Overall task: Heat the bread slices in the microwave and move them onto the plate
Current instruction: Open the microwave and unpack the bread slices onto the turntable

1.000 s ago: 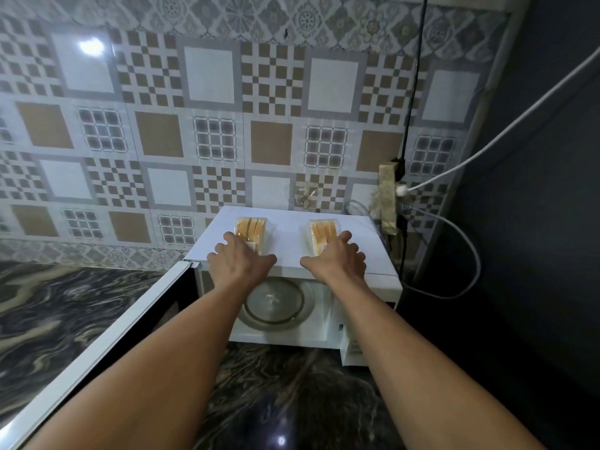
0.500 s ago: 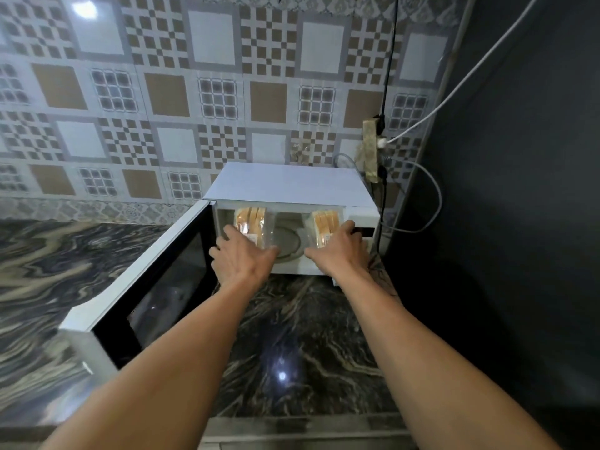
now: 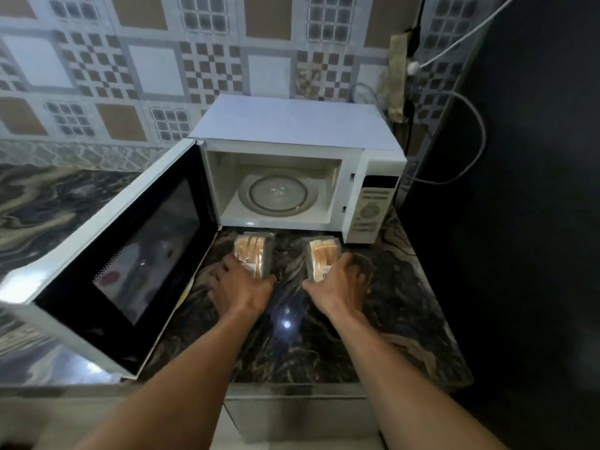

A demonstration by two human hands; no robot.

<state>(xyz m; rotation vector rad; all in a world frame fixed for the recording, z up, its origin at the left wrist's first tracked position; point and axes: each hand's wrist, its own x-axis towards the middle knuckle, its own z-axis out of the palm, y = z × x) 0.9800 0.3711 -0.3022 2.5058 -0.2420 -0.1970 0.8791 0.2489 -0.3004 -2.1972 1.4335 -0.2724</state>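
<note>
Left hand (image 3: pixel 242 287) is gripping the left bread pack (image 3: pixel 255 254); right hand (image 3: pixel 337 284) is gripping the right bread pack (image 3: pixel 321 258); both are resting on the counter (image 3: pixel 406 303) before the open, empty microwave (image 3: pixel 292 125); heating and plating are looking outstanding; no plate showing.

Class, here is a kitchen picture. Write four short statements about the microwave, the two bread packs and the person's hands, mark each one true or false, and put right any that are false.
1. The microwave door stands open. True.
2. One bread pack lies on the glass turntable. False: nothing lies on the turntable, and both packs are on the counter in front of the microwave.
3. The left hand holds the left bread pack. True.
4. The right hand presses the control panel. False: it holds the right bread pack.
</note>
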